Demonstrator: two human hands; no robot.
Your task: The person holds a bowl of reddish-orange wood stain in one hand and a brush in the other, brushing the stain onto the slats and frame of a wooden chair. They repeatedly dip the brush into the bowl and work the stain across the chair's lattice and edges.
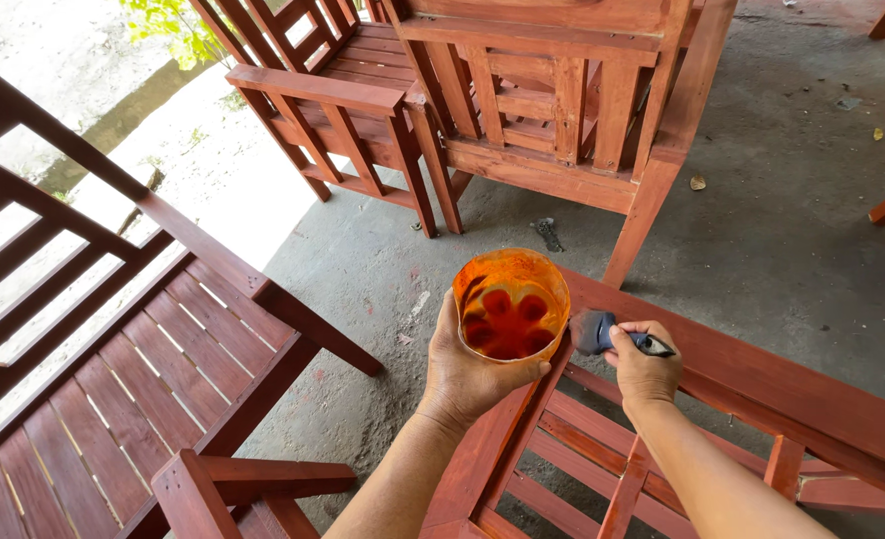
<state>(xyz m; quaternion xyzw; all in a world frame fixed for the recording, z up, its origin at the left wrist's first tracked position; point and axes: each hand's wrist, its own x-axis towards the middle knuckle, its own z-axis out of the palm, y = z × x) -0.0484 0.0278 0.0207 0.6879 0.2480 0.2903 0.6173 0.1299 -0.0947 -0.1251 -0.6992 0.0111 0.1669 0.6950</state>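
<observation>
Left hand (467, 374): wrapped around 1 orange plastic cup of wood stain (510, 304). Right hand (644, 361), at 3 o'clock of the cup: closed on 1 paintbrush (602, 333), bristles against red wooden chair rail (752, 374).

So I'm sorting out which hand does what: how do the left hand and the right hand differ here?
The left hand cups a see-through orange plastic cup of reddish stain from beneath, raised above the red-brown wooden chair rail; the right hand pinches a dark-handled paintbrush, bristles down on that rail. Both are bare, each holding one thing.
</observation>
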